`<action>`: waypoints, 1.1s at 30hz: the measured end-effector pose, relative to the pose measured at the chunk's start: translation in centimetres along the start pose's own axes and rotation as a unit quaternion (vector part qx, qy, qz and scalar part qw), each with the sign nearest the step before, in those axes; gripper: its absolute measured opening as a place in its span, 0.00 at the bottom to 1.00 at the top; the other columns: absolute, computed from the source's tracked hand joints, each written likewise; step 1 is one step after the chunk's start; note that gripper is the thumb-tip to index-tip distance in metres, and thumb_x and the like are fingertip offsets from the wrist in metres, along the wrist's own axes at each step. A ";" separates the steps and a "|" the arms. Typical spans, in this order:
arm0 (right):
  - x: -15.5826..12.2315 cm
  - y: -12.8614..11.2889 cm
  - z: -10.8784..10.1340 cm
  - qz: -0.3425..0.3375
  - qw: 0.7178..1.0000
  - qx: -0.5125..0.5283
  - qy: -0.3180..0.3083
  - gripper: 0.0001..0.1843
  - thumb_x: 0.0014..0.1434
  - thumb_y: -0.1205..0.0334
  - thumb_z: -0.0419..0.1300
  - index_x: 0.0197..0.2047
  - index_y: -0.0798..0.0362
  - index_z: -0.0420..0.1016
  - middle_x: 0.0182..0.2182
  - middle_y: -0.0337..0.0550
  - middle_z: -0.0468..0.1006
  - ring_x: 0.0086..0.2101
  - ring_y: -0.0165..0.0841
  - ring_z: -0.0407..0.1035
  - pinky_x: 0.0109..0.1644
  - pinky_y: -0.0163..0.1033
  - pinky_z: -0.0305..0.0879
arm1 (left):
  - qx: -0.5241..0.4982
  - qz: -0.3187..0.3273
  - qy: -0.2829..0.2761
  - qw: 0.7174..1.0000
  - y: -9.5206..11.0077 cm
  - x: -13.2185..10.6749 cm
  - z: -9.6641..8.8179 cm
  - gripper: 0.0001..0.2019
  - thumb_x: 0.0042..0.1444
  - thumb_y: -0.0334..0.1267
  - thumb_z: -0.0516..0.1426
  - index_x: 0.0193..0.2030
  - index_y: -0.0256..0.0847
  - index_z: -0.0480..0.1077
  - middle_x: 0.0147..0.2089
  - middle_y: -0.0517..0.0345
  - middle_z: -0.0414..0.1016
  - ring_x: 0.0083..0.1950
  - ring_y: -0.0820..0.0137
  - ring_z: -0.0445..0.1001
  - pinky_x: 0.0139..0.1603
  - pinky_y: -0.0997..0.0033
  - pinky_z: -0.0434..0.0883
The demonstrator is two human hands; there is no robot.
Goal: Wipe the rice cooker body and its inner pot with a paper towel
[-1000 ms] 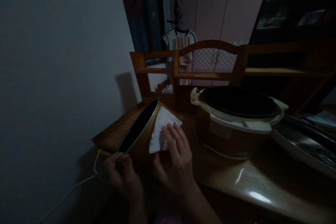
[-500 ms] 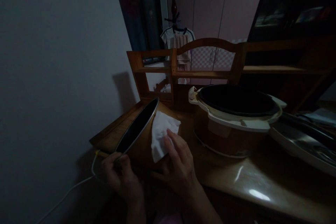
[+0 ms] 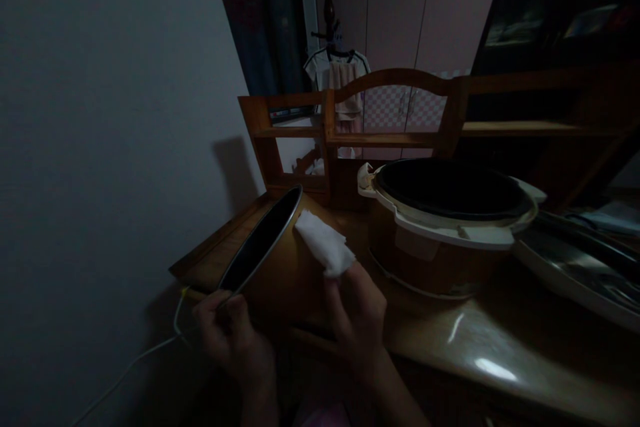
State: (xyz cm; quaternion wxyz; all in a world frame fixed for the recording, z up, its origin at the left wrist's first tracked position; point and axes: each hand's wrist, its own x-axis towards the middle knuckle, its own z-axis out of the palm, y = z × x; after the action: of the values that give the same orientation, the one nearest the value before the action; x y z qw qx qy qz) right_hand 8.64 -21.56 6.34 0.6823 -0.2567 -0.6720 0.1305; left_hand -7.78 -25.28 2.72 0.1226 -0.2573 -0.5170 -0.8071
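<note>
A golden-brown inner pot (image 3: 285, 280) with a dark inside lies tilted on the wooden desk, its mouth facing left. Its near rim is pinched in my left hand (image 3: 237, 337), fingers closed over the edge. My right hand (image 3: 360, 313) grips a folded white tissue (image 3: 327, 243) between thumb and fingers, against or just over the pot's outer side; contact is hard to tell in the dim light. To the right stands a rice cooker body (image 3: 430, 253) with a white rim and a black interior.
Beside the cooker, a shiny, pale-edged lid-like object (image 3: 580, 273) lies at the right. A wooden shelf frame (image 3: 390, 140) rises along the desk's back. A white cable (image 3: 135, 363) hangs at the left near the wall (image 3: 115, 147).
My right hand has shifted right and slightly down, and the tissue now lies bunched and slanted rather than spread over the pot's side. My left hand keeps its place on the rim.
</note>
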 end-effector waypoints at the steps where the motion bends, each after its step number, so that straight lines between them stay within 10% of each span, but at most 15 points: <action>1: 0.1 -0.1 -0.2 0.051 0.998 0.019 0.006 0.03 0.69 0.68 0.61 0.44 0.50 0.75 0.34 0.40 0.81 0.34 0.32 0.77 0.37 0.35 0.73 | -0.003 0.002 0.003 1.000 0.0 0.0 0.1 0.14 0.58 0.46 0.65 0.38 0.39 0.69 0.38 0.61 0.63 0.40 0.69 0.62 0.42 0.66 0.59; 7: 0.7 -0.3 -0.7 0.189 0.977 0.101 0.002 0.08 0.73 0.56 0.57 0.41 0.49 0.70 0.31 0.34 0.75 0.30 0.28 0.71 0.34 0.31 0.67 | -0.004 0.019 -0.004 1.000 0.1 -0.2 0.3 0.13 0.58 0.46 0.66 0.38 0.40 0.69 0.39 0.60 0.64 0.41 0.68 0.63 0.43 0.66 0.60; 11: 0.2 -0.4 -0.4 0.161 0.982 0.086 -0.043 0.06 0.73 0.58 0.57 0.50 0.48 0.70 0.37 0.38 0.79 0.36 0.31 0.76 0.41 0.33 0.73 | 0.007 0.032 -0.014 0.999 -0.3 -0.3 0.3 0.14 0.57 0.47 0.66 0.38 0.40 0.70 0.39 0.59 0.64 0.43 0.66 0.66 0.46 0.64 0.62; 17: -0.4 0.3 0.3 0.014 0.992 0.002 -0.127 0.41 0.68 0.62 0.63 0.78 0.51 0.50 0.72 0.57 0.65 0.71 0.46 0.60 0.73 0.57 0.63 | 0.032 0.034 -0.023 0.999 -0.2 -0.3 0.2 0.12 0.58 0.45 0.65 0.39 0.40 0.71 0.41 0.58 0.66 0.45 0.65 0.66 0.47 0.63 0.63; 26: 0.0 0.2 2.7 0.005 0.997 -0.057 -0.053 0.33 0.70 0.67 0.56 0.76 0.54 0.57 0.73 0.56 0.63 0.74 0.44 0.54 0.75 0.61 0.59 | 0.030 0.036 -0.036 0.998 0.1 -0.6 0.3 0.12 0.58 0.45 0.66 0.39 0.40 0.71 0.41 0.57 0.66 0.44 0.65 0.67 0.46 0.63 0.63; 33: 0.2 0.7 0.4 0.026 0.996 -0.009 -0.081 0.37 0.66 0.77 0.46 0.75 0.46 0.63 0.72 0.45 0.66 0.71 0.40 0.60 0.74 0.55 0.63 | 0.034 0.041 -0.041 0.998 0.3 -0.7 0.4 0.13 0.57 0.46 0.65 0.39 0.41 0.70 0.42 0.57 0.65 0.44 0.64 0.66 0.44 0.63 0.63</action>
State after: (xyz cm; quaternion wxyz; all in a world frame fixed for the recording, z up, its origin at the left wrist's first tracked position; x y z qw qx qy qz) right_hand 8.34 -20.79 6.16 0.6200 -0.2687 -0.7190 0.1624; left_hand -6.98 -25.13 2.72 0.1430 -0.3072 -0.5379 -0.7719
